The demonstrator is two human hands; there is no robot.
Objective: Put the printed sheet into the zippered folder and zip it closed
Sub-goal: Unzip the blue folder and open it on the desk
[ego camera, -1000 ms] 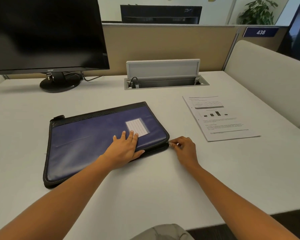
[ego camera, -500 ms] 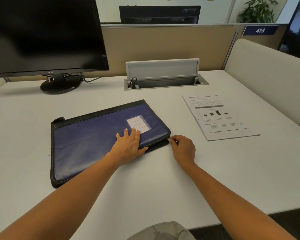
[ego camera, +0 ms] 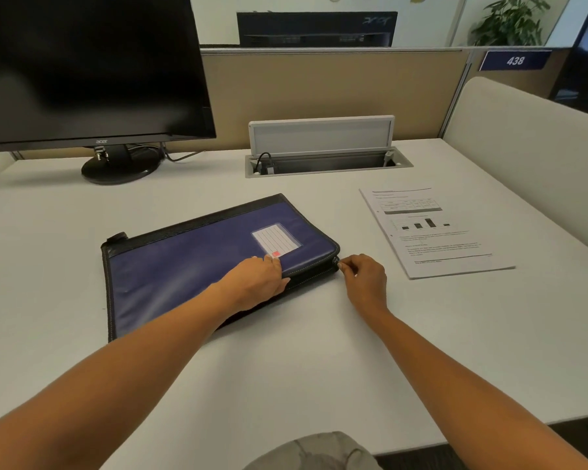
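Note:
A blue zippered folder (ego camera: 184, 262) with black trim and a lined label window lies flat on the white desk (ego camera: 286, 361). My left hand (ego camera: 257, 281) presses flat on its near right part, fingers together, just below the label. My right hand (ego camera: 364, 278) sits at the folder's right corner, thumb and forefinger pinched on the zipper pull (ego camera: 337, 264). The printed sheet (ego camera: 428, 232), with a table, a bar chart and text, lies flat on the desk to the right of the folder, apart from both hands.
A black monitor (ego camera: 89, 69) on a round stand stands at the back left. An open cable tray (ego camera: 326, 161) with a raised lid is set in the desk at the back. A beige partition (ego camera: 319, 96) and a cream side panel (ego camera: 530, 147) border the desk.
The folder has shifted a little to the right and away from me under my left hand. My right hand has stayed pinched at the folder's right corner.

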